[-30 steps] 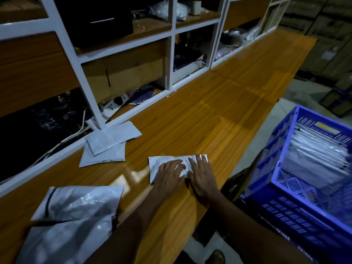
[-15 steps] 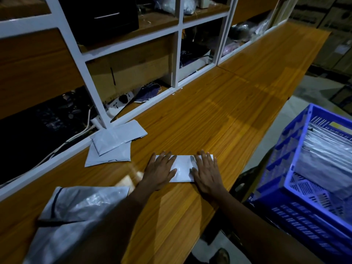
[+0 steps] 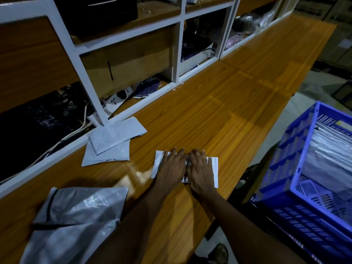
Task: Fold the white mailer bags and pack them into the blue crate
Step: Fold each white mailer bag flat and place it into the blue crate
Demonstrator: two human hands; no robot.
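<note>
Both hands lie flat, palms down and fingers straight, side by side on one folded white mailer bag (image 3: pixel 213 172). The left hand (image 3: pixel 172 166) covers its left half and the right hand (image 3: pixel 201 169) its right half. The two are so close at the thumbs that I cannot tell whether they touch. Neither hand grips anything; they simply press the bag onto the wooden counter (image 3: pixel 228 111), close to its near edge. Only the bag's left and right ends show past the fingers.

Left of the hands and farther back, two folded bags (image 3: pixel 110 143) lie one on top of the other, the upper one skewed, pushed against the foot of the white-framed shelving (image 3: pixel 82 73). Nearer and farther left, at the counter's near end, sits a loose heap of unfolded grey-white mailer bags (image 3: pixel 76 216), crinkled and shiny, with a dark strip along one edge.

To the right, off the counter and lower down, stands the blue crate (image 3: pixel 289 149) with lattice walls. Inside it a row of packed bags (image 3: pixel 335 149) stands on edge toward its far side, and its near part shows bare slotted floor.

In the shelving's lowest bay there is a white power strip (image 3: pixel 118 96) and a pale cable (image 3: pixel 80 128) trailing left into a dark recess. A black box (image 3: pixel 99 12) sits on the shelf above. The light is dim, and the other bays hold clutter too dark to make out.
</note>
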